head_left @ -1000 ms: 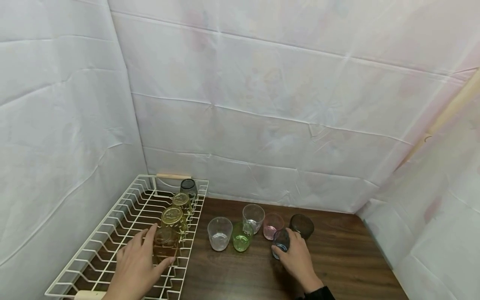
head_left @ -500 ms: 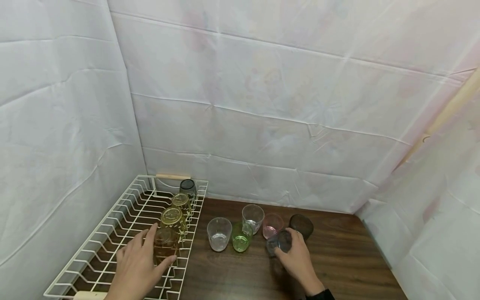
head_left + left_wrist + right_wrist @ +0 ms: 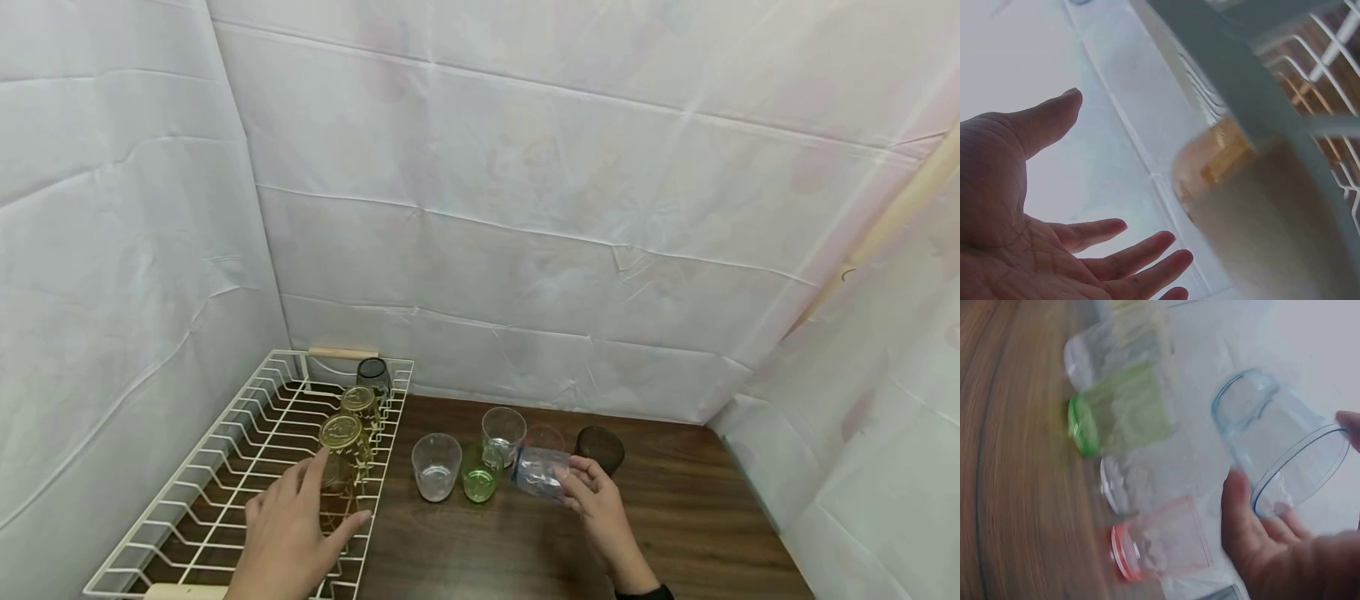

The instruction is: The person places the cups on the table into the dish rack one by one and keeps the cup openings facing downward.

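My right hand (image 3: 606, 512) holds a light-blue tinted drinking glass (image 3: 538, 473) tipped on its side above the table, its base pointing left. In the right wrist view, thumb and fingers grip the blue glass (image 3: 1244, 425) around its rim end. The left hand (image 3: 288, 533) hovers over the wire rack with fingers spread and thumb apart, beside an amber glass (image 3: 337, 504) standing upside down there. Seen from the left wrist, that amber glass (image 3: 1210, 162) is apart from the loose fingers. Two yellow glasses (image 3: 342, 431) and a dark grey one (image 3: 373, 377) are inverted behind it.
The white wire dish rack (image 3: 187, 487) has wooden handles and fills the left side. On the brown table (image 3: 450, 550) stand two clear glasses (image 3: 437, 467), a green glass (image 3: 480, 477), a pink glass (image 3: 545, 436) and a dark brown glass (image 3: 602, 448). White cloth walls (image 3: 510, 367) enclose the area.
My right hand has lifted the blue glass off the table and turned it from upright onto its side. The left hand has shifted slightly right over the amber glass.
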Motion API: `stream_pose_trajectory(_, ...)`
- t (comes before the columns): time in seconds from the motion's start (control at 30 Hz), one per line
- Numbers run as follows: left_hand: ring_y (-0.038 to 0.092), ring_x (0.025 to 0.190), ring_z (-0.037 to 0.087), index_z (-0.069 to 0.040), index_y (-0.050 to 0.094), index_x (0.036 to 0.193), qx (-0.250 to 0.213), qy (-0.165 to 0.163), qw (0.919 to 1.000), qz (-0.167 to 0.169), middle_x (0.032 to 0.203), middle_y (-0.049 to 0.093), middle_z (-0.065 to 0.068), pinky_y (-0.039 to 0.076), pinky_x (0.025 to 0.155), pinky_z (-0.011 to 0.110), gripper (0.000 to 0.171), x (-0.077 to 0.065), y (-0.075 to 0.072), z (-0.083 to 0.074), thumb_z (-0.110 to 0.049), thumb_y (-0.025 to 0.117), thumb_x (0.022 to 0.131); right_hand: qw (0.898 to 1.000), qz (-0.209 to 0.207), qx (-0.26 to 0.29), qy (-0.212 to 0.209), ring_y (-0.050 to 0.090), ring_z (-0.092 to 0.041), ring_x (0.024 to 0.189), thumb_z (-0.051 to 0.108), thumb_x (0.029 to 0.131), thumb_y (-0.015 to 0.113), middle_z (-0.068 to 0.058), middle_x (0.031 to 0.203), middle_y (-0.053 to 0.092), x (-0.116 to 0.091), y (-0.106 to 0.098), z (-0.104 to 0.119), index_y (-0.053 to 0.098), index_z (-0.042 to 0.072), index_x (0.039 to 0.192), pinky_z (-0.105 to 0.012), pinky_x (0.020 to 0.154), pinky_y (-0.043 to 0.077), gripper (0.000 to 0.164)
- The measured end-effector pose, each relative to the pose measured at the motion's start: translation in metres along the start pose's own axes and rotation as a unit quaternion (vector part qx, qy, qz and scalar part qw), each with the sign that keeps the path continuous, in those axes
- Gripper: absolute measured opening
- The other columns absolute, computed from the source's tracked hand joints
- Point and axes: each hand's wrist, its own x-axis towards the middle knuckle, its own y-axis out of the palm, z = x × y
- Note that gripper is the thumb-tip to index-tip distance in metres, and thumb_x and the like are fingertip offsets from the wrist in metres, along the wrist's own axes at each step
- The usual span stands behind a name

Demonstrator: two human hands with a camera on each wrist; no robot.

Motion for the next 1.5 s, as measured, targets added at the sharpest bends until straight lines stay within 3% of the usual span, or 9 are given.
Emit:
stream_pose_trajectory(0.1, 0.058, 0.130, 0.056, -0.004, 0.043, 0.158, -0.008, 0.006, 0.9999, 0.005, 0.144, 0.059, 0.030, 0.041, 0.100, 0.076, 0.104, -0.002, 0.000, -0.007, -0.061, 0.086, 0.082, 0.995, 0.054, 0.077, -0.018, 0.069, -0.013, 0.114, 0.022, 0.111, 0.055, -0.007, 0.132, 0.062, -0.003, -0.003, 0.001, 0.045, -0.002, 0.141, -0.028, 0.092, 0.063, 0.041)
stream_pose_trajectory(0.2, 0.058, 0.129, 0.056, -0.004, 0.043, 0.159, -0.013, 0.010, 0.9998, 0.012, 0.144, 0.059, 0.030, 0.042, 0.100, 0.076, 0.105, -0.002, 0.000, -0.013, -0.062, 0.085, 0.083, 0.969, 0.156, 0.182, -0.060, 0.070, -0.014, 0.123, 0.017, 0.116, 0.039, -0.002, 0.136, 0.065, -0.006, -0.007, 0.000, 0.048, 0.005, 0.141, -0.033, 0.101, 0.063, 0.030)
stream_pose_trajectory(0.33, 0.058, 0.131, 0.055, -0.004, 0.043, 0.159, -0.025, 0.014, 0.9995, 0.015, 0.145, 0.058, 0.030, 0.043, 0.101, 0.076, 0.105, -0.001, 0.001, -0.019, -0.064, 0.083, 0.083, 0.887, 0.300, 0.343, -0.076, 0.063, -0.014, 0.138, 0.020, 0.117, 0.020, 0.001, 0.149, 0.065, -0.010, -0.010, -0.002, 0.053, 0.016, 0.149, -0.035, 0.114, 0.056, 0.045)
stream_pose_trajectory(0.47, 0.057, 0.132, 0.054, -0.004, 0.044, 0.159, -0.033, 0.011, 0.9991, 0.026, 0.145, 0.059, 0.030, 0.043, 0.101, 0.076, 0.105, 0.001, 0.005, -0.022, -0.066, 0.082, 0.084, 0.803, 0.370, 0.462, -0.059, 0.058, -0.019, 0.144, 0.026, 0.117, 0.017, -0.005, 0.156, 0.060, -0.015, 0.000, -0.005, 0.050, 0.015, 0.154, -0.034, 0.118, 0.053, 0.050)
stream_pose_trajectory(0.6, 0.057, 0.133, 0.053, -0.004, 0.044, 0.159, -0.045, 0.006, 0.9983, 0.035, 0.145, 0.059, 0.029, 0.043, 0.102, 0.075, 0.103, 0.004, 0.009, -0.023, -0.064, 0.083, 0.085, 0.747, 0.395, 0.531, -0.051, 0.055, -0.028, 0.148, 0.030, 0.117, 0.021, -0.011, 0.160, 0.054, -0.020, 0.016, -0.009, 0.044, 0.012, 0.159, -0.034, 0.118, 0.053, 0.051)
stream_pose_trajectory(0.7, 0.059, 0.131, 0.053, -0.005, 0.045, 0.159, -0.056, 0.012, 0.9979, 0.031, 0.145, 0.059, 0.027, 0.043, 0.102, 0.075, 0.101, 0.005, 0.013, -0.025, -0.062, 0.084, 0.085, 0.722, 0.404, 0.559, -0.050, 0.054, -0.033, 0.149, 0.032, 0.116, 0.025, -0.014, 0.160, 0.051, -0.023, 0.026, -0.012, 0.041, 0.013, 0.160, -0.032, 0.116, 0.054, 0.050)
stream_pose_trajectory(1.0, 0.059, 0.130, 0.051, -0.005, 0.052, 0.153, -0.075, 0.051, 0.9955, -0.025, 0.141, 0.062, 0.026, 0.044, 0.102, 0.071, 0.092, 0.002, 0.024, -0.035, -0.052, 0.089, 0.083, 0.698, 0.414, 0.581, -0.061, 0.055, -0.031, 0.148, 0.034, 0.115, 0.032, -0.021, 0.158, 0.053, -0.025, 0.036, -0.014, 0.042, 0.010, 0.159, -0.029, 0.115, 0.054, 0.052)
stream_pose_trajectory(1.27, 0.062, 0.126, 0.043, -0.008, 0.057, 0.148, -0.066, 0.088, 0.9929, -0.047, 0.137, 0.064, 0.019, 0.047, 0.102, 0.065, 0.087, -0.001, 0.032, -0.050, -0.047, 0.093, 0.079, 0.706, 0.418, 0.569, -0.061, 0.055, -0.029, 0.148, 0.034, 0.114, 0.033, -0.018, 0.159, 0.051, -0.025, 0.037, -0.011, 0.040, 0.010, 0.159, -0.027, 0.114, 0.054, 0.052)
stream_pose_trajectory(1.5, 0.060, 0.134, 0.034, -0.015, 0.056, 0.151, -0.102, 0.135, 0.9855, -0.014, 0.142, 0.063, 0.009, 0.049, 0.109, 0.064, 0.086, -0.001, 0.034, -0.081, -0.054, 0.089, 0.082, 0.715, 0.414, 0.560, -0.062, 0.057, -0.028, 0.146, 0.032, 0.113, 0.034, -0.015, 0.158, 0.053, -0.027, 0.041, -0.015, 0.042, 0.011, 0.158, -0.026, 0.112, 0.055, 0.050)
